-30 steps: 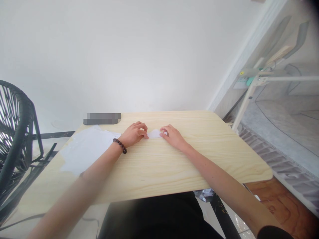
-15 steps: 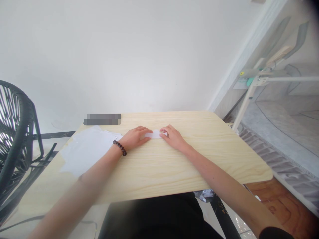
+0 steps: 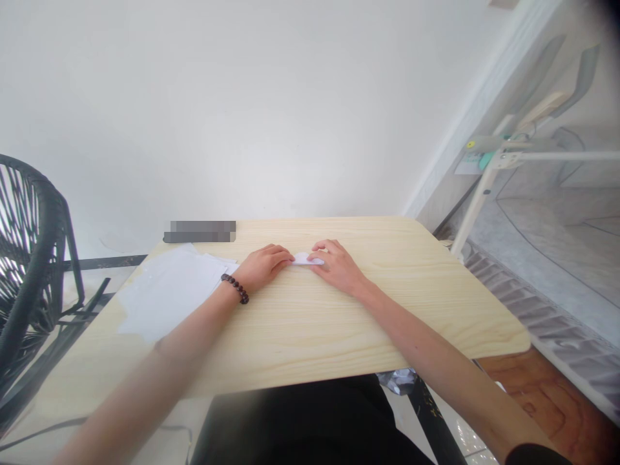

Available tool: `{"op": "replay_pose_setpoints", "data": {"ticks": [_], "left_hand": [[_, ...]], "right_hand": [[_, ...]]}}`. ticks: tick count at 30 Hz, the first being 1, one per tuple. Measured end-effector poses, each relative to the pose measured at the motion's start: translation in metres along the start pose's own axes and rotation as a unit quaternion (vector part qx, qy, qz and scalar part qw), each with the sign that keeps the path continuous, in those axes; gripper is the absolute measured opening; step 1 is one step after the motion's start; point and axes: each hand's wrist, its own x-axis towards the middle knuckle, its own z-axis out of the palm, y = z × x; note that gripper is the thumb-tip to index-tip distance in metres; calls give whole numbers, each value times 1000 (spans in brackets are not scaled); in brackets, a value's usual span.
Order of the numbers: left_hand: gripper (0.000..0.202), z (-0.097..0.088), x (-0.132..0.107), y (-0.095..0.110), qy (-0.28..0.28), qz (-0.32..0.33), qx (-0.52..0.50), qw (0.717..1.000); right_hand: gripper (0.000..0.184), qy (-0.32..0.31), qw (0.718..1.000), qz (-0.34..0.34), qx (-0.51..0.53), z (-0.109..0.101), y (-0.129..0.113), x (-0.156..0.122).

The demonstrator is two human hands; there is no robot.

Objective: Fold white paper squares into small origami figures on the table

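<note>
A small folded piece of white paper [image 3: 303,258] lies on the pale wooden table [image 3: 310,323], between my two hands. My left hand [image 3: 265,265], with a dark bead bracelet at the wrist, pinches the paper's left end between thumb and fingers. At the right end, my right hand [image 3: 336,265] grips the paper with the thumb and a curled finger, its other fingers bent above. The paper's near edge shows as a narrow folded strip, and a rounded part stands behind it. Its two ends are hidden by my fingers.
Loose white sheets [image 3: 169,290] lie to the left of my left hand. A dark pixelated object [image 3: 199,232] sits at the table's back left. A black woven chair [image 3: 39,245] stands at the left, a white metal frame [image 3: 477,200] at the right. The wall borders the table's far edge.
The paper's front strip has tilted and looks narrower. My left fingers have closed together at its left end, and my right fingers have shifted slightly left over the right end.
</note>
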Motion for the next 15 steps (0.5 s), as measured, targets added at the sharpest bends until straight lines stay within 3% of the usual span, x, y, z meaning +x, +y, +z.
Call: {"op": "replay_pose_setpoints", "data": {"ticks": [5,9,15], "left_hand": [[26,0,-1,2,20,7,-2,1000],[22,0,0,7,60,41,-9,997],[15,-3,4,16,77,74,-2,994]], "right_hand": [[17,-16,1000,-12,-16,-1,-2,2],[20,-2,1000,-14,-17,-2,-7,2],[23,16,999,-37,2,0,-15,2]]}}
